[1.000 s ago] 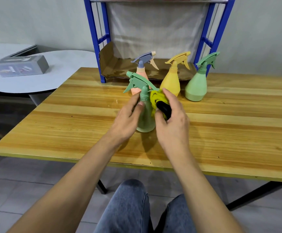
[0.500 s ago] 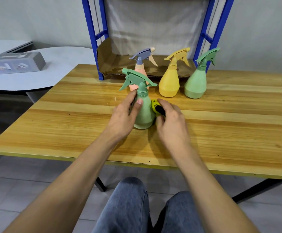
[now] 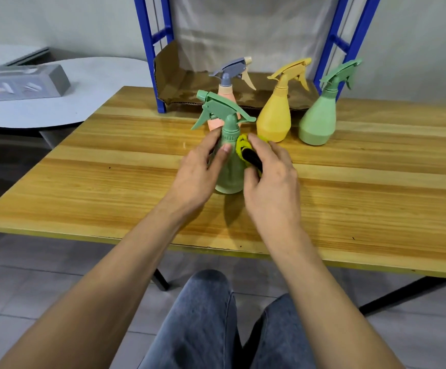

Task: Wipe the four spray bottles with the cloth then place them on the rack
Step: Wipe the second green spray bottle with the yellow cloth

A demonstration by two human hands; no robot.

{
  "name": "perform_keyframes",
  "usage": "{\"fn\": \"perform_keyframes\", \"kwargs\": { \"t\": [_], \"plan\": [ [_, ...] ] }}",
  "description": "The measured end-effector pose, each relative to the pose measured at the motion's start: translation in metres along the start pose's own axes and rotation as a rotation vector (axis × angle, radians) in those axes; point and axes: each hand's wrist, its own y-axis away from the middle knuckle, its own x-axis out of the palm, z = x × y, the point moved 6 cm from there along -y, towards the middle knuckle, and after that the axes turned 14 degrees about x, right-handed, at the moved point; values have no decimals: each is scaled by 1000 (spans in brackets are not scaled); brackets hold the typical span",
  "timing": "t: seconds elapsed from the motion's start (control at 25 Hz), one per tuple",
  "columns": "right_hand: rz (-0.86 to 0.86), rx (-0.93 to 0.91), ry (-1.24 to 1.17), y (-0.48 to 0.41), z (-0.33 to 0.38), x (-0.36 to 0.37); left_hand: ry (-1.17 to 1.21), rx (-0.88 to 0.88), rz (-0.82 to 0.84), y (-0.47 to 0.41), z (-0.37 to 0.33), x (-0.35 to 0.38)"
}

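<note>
A green spray bottle (image 3: 230, 171) stands upright on the wooden table (image 3: 349, 187). My left hand (image 3: 198, 169) grips its body from the left, thumb on the front. My right hand (image 3: 270, 179) holds a yellow and black cloth (image 3: 246, 153) bunched against the bottle's right side. Behind stand a pink bottle with a grey head (image 3: 227, 83), a yellow bottle (image 3: 276, 115) and a second green bottle (image 3: 319, 118). The blue rack (image 3: 147, 49) rises at the table's back, its lower shelf lined with brown cardboard (image 3: 179, 81).
A round white table (image 3: 83, 102) at the left carries a grey box (image 3: 24, 82). My knees in jeans (image 3: 203, 315) are below the table's front edge. A pale sheet hangs behind the rack.
My right hand slid the cloth down the bottle's side, then back up a little. My left hand kept its hold on the bottle. The view shifted slightly.
</note>
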Motion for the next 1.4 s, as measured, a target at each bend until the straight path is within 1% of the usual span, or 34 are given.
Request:
{"fn": "perform_keyframes", "kwargs": {
  "t": [0.08,0.2,0.28,0.36,0.4,0.48,0.52,0.6,0.72,0.76,0.84,0.92,1.0,1.04,1.16,1.2,1.28,1.4],
  "plan": [
    [8,-1,-18,7,-1,7,-4,19,-20,-1,6,-3],
    [120,83,86,9,-30,17,-19,-22,-83,1,17,-3],
    [135,69,135,12,-42,17,-86,-26,-171,5,14,1],
    [129,24,120,18,-41,20,-153,-50,-296,12,9,2],
    [135,17,100,19,-41,22,-163,-67,-354,14,6,2],
    [152,23,51,19,-41,22,-128,-112,-418,14,5,3],
    [159,33,23,18,-43,21,-79,-150,-410,13,8,3],
    [147,49,-56,17,-46,16,25,-217,-327,10,14,0],
    [55,108,-111,7,-43,5,188,-289,-90,9,17,-3],
    [24,132,-106,2,-38,1,197,-273,-18,8,14,-4],
    [-27,128,-134,-2,-22,-7,130,-176,40,5,9,-6],
    [-39,32,-168,3,1,-10,79,-62,19,6,6,-5],
    [-24,-34,-103,10,11,-5,73,-19,-13,6,8,-3],
    [-17,-28,-37,10,6,-2,53,-8,-22,5,10,-3],
    [48,80,222,16,-23,7,-63,-1,-43,3,17,-6],
    [60,96,240,18,-28,6,-70,-6,-55,3,18,-6],
    [24,76,152,15,-24,-1,-83,-2,-63,3,17,-5],
    [-79,-49,-50,14,3,-7,-111,5,-70,3,9,-6]
  ]
}}
